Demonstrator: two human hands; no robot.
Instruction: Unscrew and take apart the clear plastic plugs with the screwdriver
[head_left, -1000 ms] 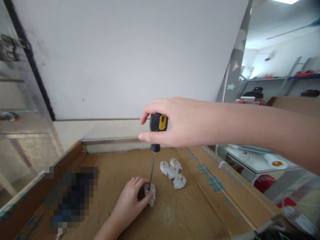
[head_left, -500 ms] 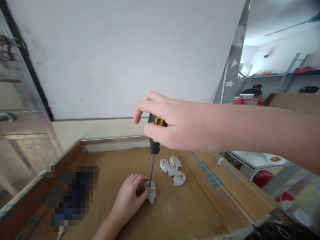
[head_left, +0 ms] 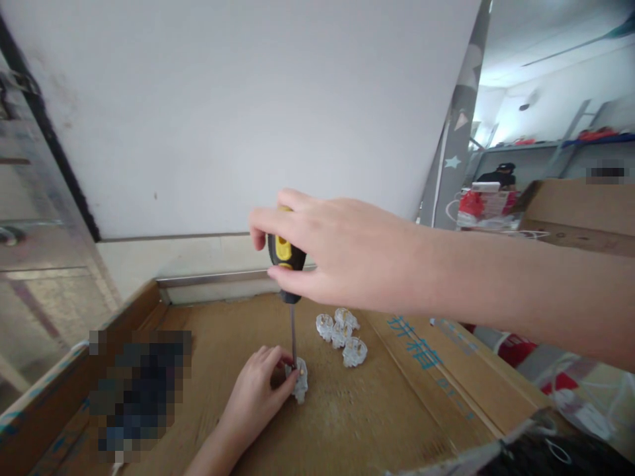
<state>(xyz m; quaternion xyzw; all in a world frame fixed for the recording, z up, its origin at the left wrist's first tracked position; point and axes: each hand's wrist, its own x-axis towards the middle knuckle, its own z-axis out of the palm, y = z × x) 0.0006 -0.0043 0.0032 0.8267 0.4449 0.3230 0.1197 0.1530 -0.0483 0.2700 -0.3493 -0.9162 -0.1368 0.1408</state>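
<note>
My right hand (head_left: 317, 248) is closed round the black and yellow handle of a screwdriver (head_left: 286, 254). The shaft points down, its tip touching a clear plastic part (head_left: 299, 383) on the cardboard. With thumb and fingertips, my left hand (head_left: 260, 390) grips the left edge of that part, right beside the tip. Several similar clear parts (head_left: 342, 334) with small golden bits lie in a cluster just behind and to the right.
Cardboard (head_left: 377, 423) with blue print covers the work surface, with a raised edge at the left. A blurred-out dark object (head_left: 146, 390) lies on the left. A person (head_left: 500, 175) is in the far right background, near shelves and boxes.
My right hand has moved slightly left and rotated, and the screwdriver stands more upright. More of its yellow handle shows. My left hand and the clear parts have stayed in place.
</note>
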